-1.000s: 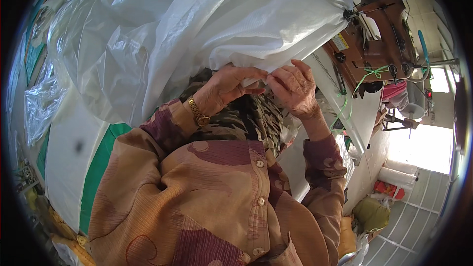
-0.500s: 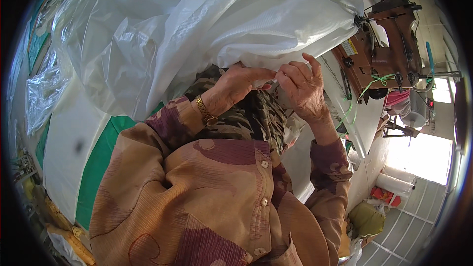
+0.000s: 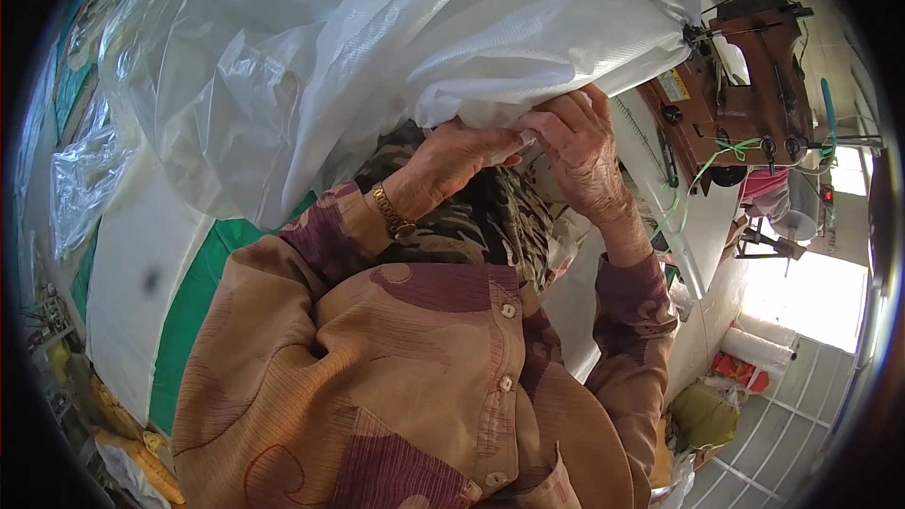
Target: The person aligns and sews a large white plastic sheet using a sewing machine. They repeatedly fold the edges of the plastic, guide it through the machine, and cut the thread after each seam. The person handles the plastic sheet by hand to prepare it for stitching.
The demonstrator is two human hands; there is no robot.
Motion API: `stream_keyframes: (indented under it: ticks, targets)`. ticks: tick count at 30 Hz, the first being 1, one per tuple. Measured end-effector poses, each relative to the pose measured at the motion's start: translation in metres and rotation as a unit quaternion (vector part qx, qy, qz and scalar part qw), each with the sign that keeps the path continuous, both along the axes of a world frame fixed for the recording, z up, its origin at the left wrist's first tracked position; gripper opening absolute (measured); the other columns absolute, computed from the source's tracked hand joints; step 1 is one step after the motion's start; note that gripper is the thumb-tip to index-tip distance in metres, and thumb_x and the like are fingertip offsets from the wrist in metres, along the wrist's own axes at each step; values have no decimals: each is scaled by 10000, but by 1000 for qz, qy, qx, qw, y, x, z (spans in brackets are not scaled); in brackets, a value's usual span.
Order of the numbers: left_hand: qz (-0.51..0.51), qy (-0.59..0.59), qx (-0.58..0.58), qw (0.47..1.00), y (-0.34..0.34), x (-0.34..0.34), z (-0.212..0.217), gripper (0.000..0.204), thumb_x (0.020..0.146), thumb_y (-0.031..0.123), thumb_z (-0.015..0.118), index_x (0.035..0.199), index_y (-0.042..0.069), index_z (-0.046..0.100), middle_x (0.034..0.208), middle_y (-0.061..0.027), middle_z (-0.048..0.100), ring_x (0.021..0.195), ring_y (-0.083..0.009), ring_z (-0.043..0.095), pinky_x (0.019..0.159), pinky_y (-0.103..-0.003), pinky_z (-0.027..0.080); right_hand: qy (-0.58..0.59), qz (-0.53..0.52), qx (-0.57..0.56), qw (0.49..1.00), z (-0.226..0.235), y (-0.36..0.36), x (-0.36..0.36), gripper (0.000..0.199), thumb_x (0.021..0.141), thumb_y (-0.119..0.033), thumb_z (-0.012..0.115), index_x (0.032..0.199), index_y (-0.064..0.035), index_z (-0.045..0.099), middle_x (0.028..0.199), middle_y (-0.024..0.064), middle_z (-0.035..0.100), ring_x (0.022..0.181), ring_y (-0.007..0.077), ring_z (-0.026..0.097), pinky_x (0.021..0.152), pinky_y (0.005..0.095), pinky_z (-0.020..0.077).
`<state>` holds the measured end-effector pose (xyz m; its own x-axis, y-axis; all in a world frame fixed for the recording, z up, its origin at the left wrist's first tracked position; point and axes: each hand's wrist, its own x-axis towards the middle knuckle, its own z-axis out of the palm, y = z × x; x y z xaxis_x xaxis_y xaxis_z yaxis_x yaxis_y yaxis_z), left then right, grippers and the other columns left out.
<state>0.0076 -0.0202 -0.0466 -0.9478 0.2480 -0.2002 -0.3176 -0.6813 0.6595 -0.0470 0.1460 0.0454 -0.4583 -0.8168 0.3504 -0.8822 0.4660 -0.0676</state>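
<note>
- Since a second ago my right hand (image 3: 580,155) has climbed higher on the white woven sack (image 3: 452,47).
- Both hands' fingers, left hand (image 3: 452,160) too, clamp its hem.
- Risk: the slick hem could slip from my fingers beside the sewing machine (image 3: 735,85).

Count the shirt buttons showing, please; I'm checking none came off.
3: one upper button mid-chest, one middle button below it, one lower button near the bottom edge. More may be hidden by folds.

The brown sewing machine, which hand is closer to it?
Right. The right hand grips the white sack's edge just left of the brown sewing machine. The left hand holds the same edge farther left, past the right hand.
</note>
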Motion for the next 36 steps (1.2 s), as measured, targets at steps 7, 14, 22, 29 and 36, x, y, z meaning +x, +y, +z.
stream_keyframes:
  ticks: [7, 14, 22, 29, 36]
  targets:
    - [-25, -5, 11, 1000, -3, 0, 7, 372, 888, 89, 714, 1237, 17, 606, 1171, -82, 654, 1053, -181, 641, 924, -381, 550, 142, -22, -14, 990, -27, 17, 7, 266, 735, -120, 701, 993, -99, 641, 987, 21, 579, 950, 229, 582, 1011, 485, 404]
    - [-34, -19, 71, 997, -2, 0, 1, 365, 866, 45, 710, 1217, 24, 610, 1153, -80, 654, 1034, -181, 642, 911, -390, 575, 140, -3, -13, 990, -39, 27, 15, 396, 720, -80, 702, 1108, -47, 633, 1066, 74, 562, 1041, 251, 574, 1051, 505, 408]
    - [-43, -58, 122, 990, 0, -1, 3, 362, 861, -20, 672, 1209, 50, 601, 1123, -73, 653, 1018, -203, 645, 899, -499, 578, 137, 82, -121, 980, -55, 39, -5, 457, 713, -52, 707, 1154, -16, 590, 1142, 118, 574, 1065, 295, 606, 1002, 514, 498]
    - [-46, -56, 89, 993, -2, -4, 0, 340, 868, -12, 677, 1198, 47, 617, 1138, -86, 660, 1034, -217, 648, 916, -493, 571, 93, 6, -84, 992, -30, 29, 7, 449, 751, -26, 700, 1185, -73, 596, 1178, 76, 574, 1131, 285, 585, 1087, 550, 391]
    - [-41, -67, 71, 994, -3, -4, 4, 347, 865, -8, 684, 1203, 33, 617, 1163, -93, 658, 1044, -218, 648, 911, -472, 575, 48, 38, -44, 997, -31, 37, -1, 475, 719, -50, 751, 1168, -100, 605, 1176, 47, 583, 1120, 262, 588, 1106, 543, 355]
